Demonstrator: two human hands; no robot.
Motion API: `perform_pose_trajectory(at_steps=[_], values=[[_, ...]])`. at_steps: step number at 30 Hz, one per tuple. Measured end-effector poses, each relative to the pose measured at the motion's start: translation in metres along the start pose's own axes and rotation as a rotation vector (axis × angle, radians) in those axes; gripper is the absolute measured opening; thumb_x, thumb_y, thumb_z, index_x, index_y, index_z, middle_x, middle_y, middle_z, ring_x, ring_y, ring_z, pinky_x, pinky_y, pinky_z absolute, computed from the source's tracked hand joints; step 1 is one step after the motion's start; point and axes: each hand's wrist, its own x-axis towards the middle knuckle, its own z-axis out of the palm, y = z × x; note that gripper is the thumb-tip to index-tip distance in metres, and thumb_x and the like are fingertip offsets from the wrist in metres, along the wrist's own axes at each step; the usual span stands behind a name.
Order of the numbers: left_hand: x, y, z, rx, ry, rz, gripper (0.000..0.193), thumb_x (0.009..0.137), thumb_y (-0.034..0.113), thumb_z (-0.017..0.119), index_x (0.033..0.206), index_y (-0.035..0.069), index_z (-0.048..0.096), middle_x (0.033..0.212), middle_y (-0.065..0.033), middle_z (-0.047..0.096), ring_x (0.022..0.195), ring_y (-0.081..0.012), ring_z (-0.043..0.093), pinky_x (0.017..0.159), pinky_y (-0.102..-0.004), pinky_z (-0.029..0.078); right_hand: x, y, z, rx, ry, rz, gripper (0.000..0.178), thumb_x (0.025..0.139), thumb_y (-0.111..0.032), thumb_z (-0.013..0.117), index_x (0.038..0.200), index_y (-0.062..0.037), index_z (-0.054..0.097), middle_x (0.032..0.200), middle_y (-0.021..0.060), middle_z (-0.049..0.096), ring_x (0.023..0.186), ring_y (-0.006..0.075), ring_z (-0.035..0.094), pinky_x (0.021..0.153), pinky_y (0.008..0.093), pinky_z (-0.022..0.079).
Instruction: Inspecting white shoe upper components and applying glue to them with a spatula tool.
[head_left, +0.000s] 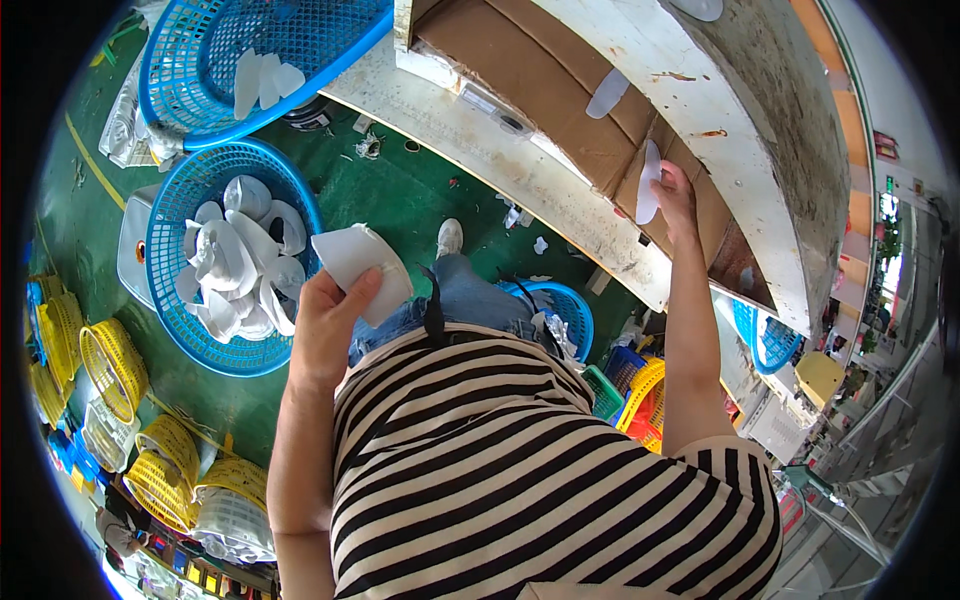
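My left hand [342, 318] grips a curved white piece [362, 268], thumb on top, in front of my body; whether it is one piece or several pressed together I cannot tell. To the right, my right hand [676, 198] reaches out and pinches a thin white insole-shaped piece [648, 185]. That piece is above brown cardboard [560, 70] lining a recess in a white machine. Another flat white piece [607, 93] lies farther along the cardboard. Left of my left hand, a round blue basket [165, 250] holds many curved white pieces [235, 255].
An upper blue basket [365, 45] holds a few flat white pieces [268, 80]. The machine's worn white casing [740, 120] curves around the recess. Yellow baskets [112, 370] stand at the left. Scraps litter the green floor [400, 185]; a smaller blue basket [570, 305] stands beside my legs.
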Motion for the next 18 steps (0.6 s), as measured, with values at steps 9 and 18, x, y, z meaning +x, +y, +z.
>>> perform_pose_trajectory(at_steps=[9, 18], values=[[0.001, 0.002, 0.004, 0.008, -0.012, -0.002, 0.026, 0.092, 0.018, 0.062, 0.108, -0.003, 0.062, 0.095, -0.0045, 0.067, 0.084, -0.0094, 0.060, 0.078, -0.0244, 0.046, -0.015, 0.035, 0.012, -0.095, 0.355, -0.114, 0.036, 0.086, -0.019, 0.067, 0.115, -0.0015, 0.056, 0.107, 0.0132, 0.061, 0.092, 0.0208, 0.063, 0.078, 0.0321, 0.052], [-0.002, 0.000, 0.005, -0.002, 0.018, -0.021, 0.024, 0.091, 0.016, 0.063, 0.109, 0.000, 0.062, 0.095, -0.0031, 0.066, 0.084, -0.0087, 0.060, 0.072, -0.0222, 0.045, -0.097, 0.048, 0.031, 0.749, 0.296, 0.703, 0.040, 0.092, -0.044, 0.057, 0.079, -0.0064, 0.059, 0.062, 0.0024, 0.055, 0.049, 0.0140, 0.053, 0.039, 0.0224, 0.036]])
